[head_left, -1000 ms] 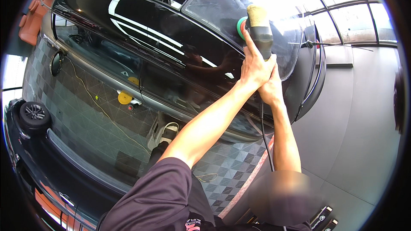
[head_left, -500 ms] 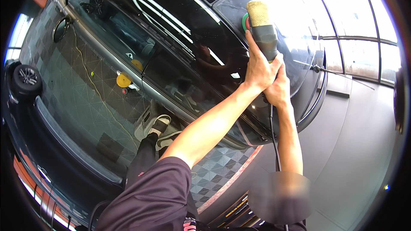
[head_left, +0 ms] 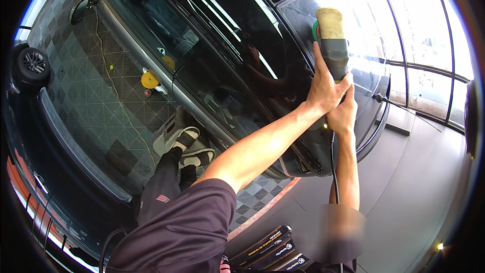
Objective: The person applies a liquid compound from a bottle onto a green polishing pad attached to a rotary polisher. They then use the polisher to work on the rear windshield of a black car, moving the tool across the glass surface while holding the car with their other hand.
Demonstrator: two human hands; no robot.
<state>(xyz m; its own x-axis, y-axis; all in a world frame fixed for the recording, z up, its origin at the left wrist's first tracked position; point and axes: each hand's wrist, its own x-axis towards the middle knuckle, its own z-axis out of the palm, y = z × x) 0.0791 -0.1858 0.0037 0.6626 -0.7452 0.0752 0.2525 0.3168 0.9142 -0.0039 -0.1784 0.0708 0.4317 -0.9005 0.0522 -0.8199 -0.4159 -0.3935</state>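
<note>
Both my hands hold a corded polisher (head_left: 334, 50) with a dark body and a yellowish mesh cover over its head end. My left hand (head_left: 325, 88) grips its left side, with one finger stretched along the body. Just below and to the right, my right hand (head_left: 344, 112) wraps round the handle. Partly hidden behind the tool, a green-edged pad (head_left: 316, 30) lies at the glossy surface of a dark car (head_left: 242, 65), near the edge of its roof. The black power cord (head_left: 334, 172) hangs from the handle along my right forearm.
My sandalled feet are on a grey step (head_left: 164, 131) beside the car. Round yellow pads (head_left: 150, 80) rest by its sill. A thin cord (head_left: 118, 98) crosses the tiled floor (head_left: 108, 116). Another dark car (head_left: 65, 177) stands at left; dark boxes (head_left: 268, 250) lie below.
In the picture, the polisher and both hands have shifted slightly right and down. Much of the surroundings has shifted too, as my view turned. Both hands keep their grip.
</note>
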